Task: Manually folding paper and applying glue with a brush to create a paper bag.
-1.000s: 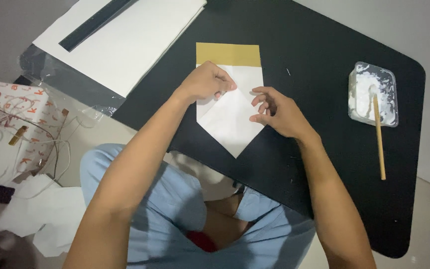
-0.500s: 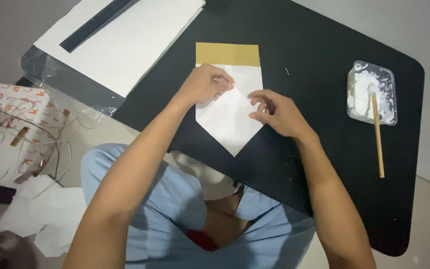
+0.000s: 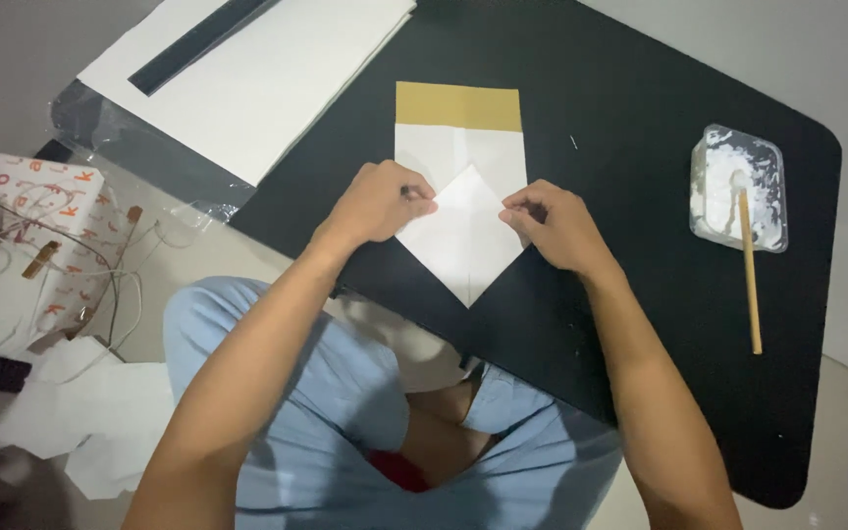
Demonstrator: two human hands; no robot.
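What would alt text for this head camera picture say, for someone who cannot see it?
Two bare hands, left hand and right hand, press on a folded white paper with a tan band, on a black board. To the right sits a small tray of white paste with a wooden stick.

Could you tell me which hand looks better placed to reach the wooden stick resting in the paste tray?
Right. The right hand lies nearer the wooden stick and paste tray, while the left hand sits across the folded paper.

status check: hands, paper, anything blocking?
Left hand and right hand pinch the folded paper at its side corners. Paper flat on black mat. Paste tray and stick well aside.
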